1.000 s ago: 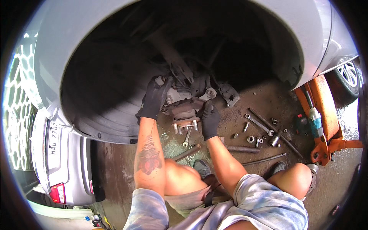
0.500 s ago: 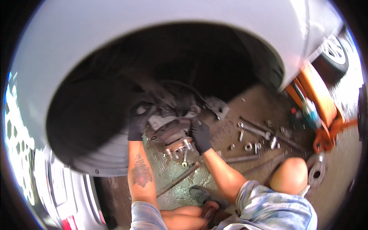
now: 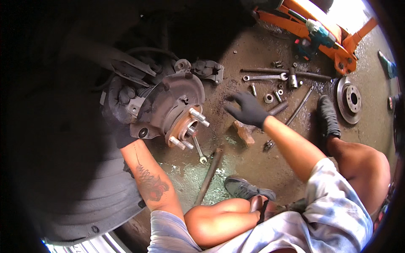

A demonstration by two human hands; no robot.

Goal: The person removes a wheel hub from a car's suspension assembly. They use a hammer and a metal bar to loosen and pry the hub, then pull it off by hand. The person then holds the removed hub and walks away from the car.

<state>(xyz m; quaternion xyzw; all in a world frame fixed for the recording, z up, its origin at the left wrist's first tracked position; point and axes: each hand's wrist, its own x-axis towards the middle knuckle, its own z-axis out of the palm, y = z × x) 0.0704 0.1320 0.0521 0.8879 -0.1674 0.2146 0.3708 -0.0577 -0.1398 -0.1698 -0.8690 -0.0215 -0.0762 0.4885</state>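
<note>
The left hand (image 3: 117, 101) is at the wheel hub's (image 3: 176, 127) left side, grip too shadowed to tell; the right hand (image 3: 248, 110) spreads, empty. A weak hold might let the hub swing.

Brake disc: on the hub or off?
Off. The brake disc rests on the floor at right, apart from the wheel hub, whose studs stand bare.

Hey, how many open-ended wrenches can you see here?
2. A silver wrench lies on the floor beyond the right hand; a second wrench shows just below the wheel hub, its far end out of sight. More could be hidden in shadow.
</note>
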